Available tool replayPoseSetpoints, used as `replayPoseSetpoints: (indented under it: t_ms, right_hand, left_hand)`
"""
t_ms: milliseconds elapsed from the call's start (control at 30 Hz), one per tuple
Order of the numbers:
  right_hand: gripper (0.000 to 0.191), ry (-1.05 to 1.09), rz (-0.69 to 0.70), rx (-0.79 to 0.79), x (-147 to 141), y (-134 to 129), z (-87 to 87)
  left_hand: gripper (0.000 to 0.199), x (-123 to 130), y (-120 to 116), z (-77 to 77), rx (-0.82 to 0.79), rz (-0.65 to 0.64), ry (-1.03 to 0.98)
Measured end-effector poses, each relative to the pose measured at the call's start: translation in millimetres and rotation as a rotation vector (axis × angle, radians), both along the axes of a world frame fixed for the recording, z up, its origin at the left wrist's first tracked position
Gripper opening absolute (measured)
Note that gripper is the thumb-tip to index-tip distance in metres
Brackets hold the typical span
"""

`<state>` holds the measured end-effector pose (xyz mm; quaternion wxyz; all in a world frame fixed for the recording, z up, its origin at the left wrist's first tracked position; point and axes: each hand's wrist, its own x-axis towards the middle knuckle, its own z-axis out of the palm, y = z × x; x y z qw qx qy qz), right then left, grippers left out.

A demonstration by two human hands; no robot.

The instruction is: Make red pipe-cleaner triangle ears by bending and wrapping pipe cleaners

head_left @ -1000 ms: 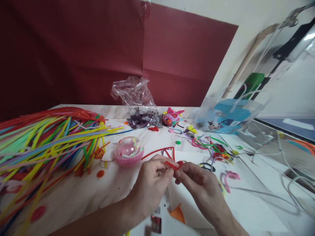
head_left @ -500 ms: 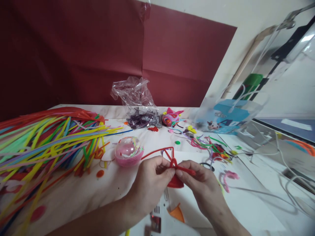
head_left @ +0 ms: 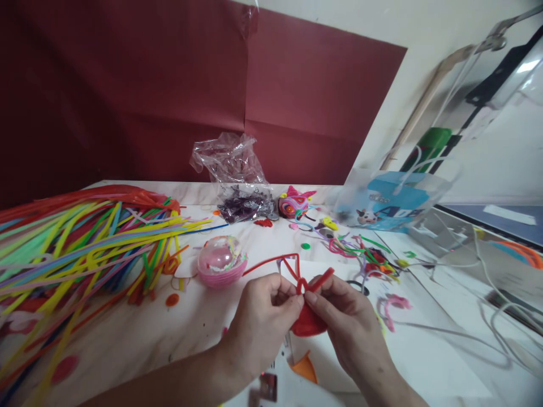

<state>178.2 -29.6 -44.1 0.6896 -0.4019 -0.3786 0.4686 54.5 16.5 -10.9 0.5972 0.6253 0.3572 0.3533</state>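
Observation:
Between my two hands is a red pipe cleaner piece [head_left: 309,323], with a rounded flat body below and a small loop on top. My left hand [head_left: 265,325] pinches it from the left, thumb and forefinger at the base of the loop. From the other side, my right hand [head_left: 350,322] grips it close to the left fingertips, a short red end sticking up past the forefinger. A thin bent red strand [head_left: 274,259] runs from the loop out to the left. Beneath my hands lies a white glue gun [head_left: 303,390] with an orange trigger [head_left: 305,367].
A large bundle of coloured pipe cleaners [head_left: 97,237] spreads over the left side. Near it sits a clear-and-pink ball [head_left: 222,263]. Behind stand a plastic bag [head_left: 237,169] and a pink figure [head_left: 293,203]. Scraps [head_left: 373,254], a blue bag [head_left: 392,200] and cables [head_left: 492,305] lie right.
The red body has tilted and shows more below my fingers. Its short end at my right hand now points up and right instead of lying nearly level. Both hands stay close together.

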Motion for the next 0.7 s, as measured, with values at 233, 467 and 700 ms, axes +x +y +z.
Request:
replayPoseSetpoints:
  t_ms: [233,467,700]
  right_hand:
    - [0.013,0.053,-0.039,-0.013,-4.2,1.3,-3.4]
    - [0.013,-0.006,-0.092,0.012,-6.0,0.2,1.0]
    - [0.009,-0.039,-0.123,0.048,-6.8,0.3,-2.2]
  left_hand:
    - [0.009,0.9,-1.9,-0.6,-0.016,0.026,-0.010]
    - [0.010,1.7,-3.4,-2.1,0.030,0.079,0.025]
    - [0.009,2.4,-2.8,3.6,-0.055,0.109,0.009]
